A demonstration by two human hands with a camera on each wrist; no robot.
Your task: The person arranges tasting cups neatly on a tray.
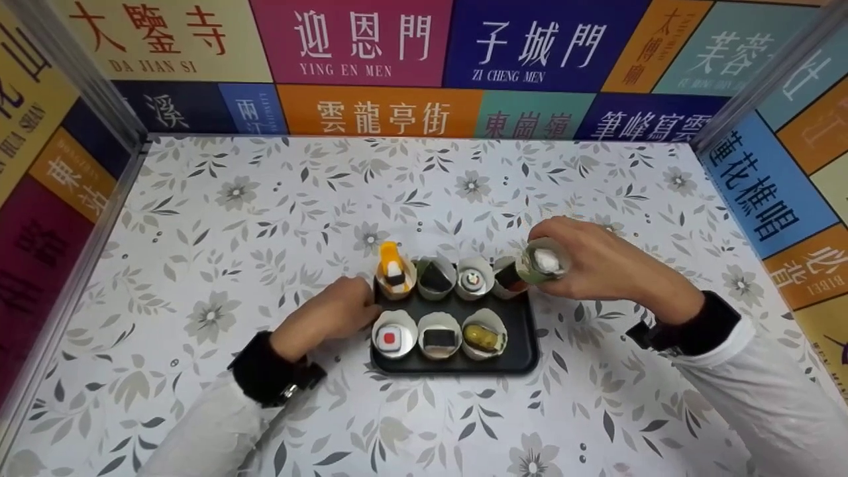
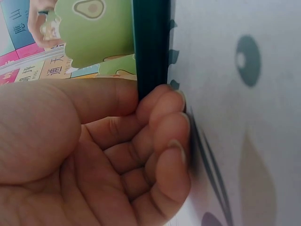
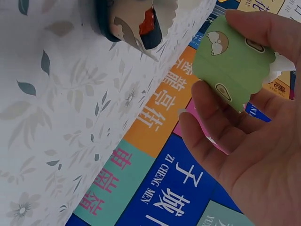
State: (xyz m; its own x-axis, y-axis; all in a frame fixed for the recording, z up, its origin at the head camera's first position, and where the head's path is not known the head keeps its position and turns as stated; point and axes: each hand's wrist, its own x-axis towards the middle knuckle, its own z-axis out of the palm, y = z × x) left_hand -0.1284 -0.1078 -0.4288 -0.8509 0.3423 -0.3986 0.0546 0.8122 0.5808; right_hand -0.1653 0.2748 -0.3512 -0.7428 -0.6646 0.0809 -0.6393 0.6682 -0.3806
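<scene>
My right hand [image 1: 599,262] pinches a green scalloped paper baking cup [image 3: 230,59] printed with avocados, raised just past the tray's right back corner. A white piece [image 1: 547,260] sits inside that cup. At the left edge of the black tray [image 1: 520,328], my left hand [image 1: 334,308] grips the rim between thumb and curled fingers. Seven paper cups with small toy sushi stand in two rows on the tray. The back row holds an orange-topped piece [image 1: 393,268], a dark triangle [image 1: 435,276], a round roll [image 1: 474,281] and a partly hidden dark-and-red piece [image 3: 149,28].
In the front row are a white piece with a red square [image 1: 389,338], a dark-topped block [image 1: 439,340] and a yellow-green piece [image 1: 481,338]. The table [image 1: 305,411] has a floral cover. Coloured panels with lettering [image 1: 377,116] wall off its back and sides.
</scene>
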